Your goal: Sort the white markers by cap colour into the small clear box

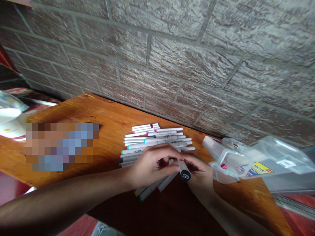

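Both hands meet over a spread of markers near the middle of the table. A white marker (183, 170) with a black end numbered 120 points toward me between them. My left hand (154, 164) pinches it with thumb and fingertips. My right hand (200, 172) curls round its other side, the fingers partly hidden behind it. Beneath and beyond the hands lie several white markers (157, 141) with coloured ends, roughly side by side. A few more markers (150, 191) lie slanted below my left hand, with yellow, green and red ends.
The wooden table (105, 111) runs along a brick wall (137, 55). On the right rests a clear plastic case (253, 164) with a yellow label. A white cup (11, 123) stands at the far left. A blurred-out patch (62, 147) covers something on the table's left.
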`<state>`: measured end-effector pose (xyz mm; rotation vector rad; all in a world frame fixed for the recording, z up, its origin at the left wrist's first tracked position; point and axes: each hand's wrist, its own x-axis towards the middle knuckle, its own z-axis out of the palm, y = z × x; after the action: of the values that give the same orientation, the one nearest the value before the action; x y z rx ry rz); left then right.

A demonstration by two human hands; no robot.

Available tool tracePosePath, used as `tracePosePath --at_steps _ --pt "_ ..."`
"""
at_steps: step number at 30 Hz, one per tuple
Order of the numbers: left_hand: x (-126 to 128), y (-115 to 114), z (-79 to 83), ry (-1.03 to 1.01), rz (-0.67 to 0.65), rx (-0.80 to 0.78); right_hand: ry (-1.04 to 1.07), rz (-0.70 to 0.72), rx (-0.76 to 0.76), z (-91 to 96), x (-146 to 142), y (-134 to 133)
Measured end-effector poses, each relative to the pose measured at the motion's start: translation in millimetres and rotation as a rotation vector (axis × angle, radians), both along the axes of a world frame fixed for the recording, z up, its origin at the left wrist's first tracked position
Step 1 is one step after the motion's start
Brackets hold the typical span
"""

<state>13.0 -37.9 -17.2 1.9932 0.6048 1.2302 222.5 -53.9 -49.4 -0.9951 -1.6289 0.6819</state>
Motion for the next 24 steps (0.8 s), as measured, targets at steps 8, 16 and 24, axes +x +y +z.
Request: tracePosePath --at_steps 8,16,24 --pt "-2.4 4.3 3.4 -0.029 0.116 -0.179 -0.059 -0.018 -0.02 1.8 -3.2 -2.3" --pt "-6.9 29.0 7.0 -0.375 0.109 -0.511 0.041 -0.06 -0.055 4.9 -3.2 -7.0" --pt "-12.9 37.4 5.0 -0.197 0.09 -0.321 0.315 -0.085 -0.12 36.4 0.2 -5.5"
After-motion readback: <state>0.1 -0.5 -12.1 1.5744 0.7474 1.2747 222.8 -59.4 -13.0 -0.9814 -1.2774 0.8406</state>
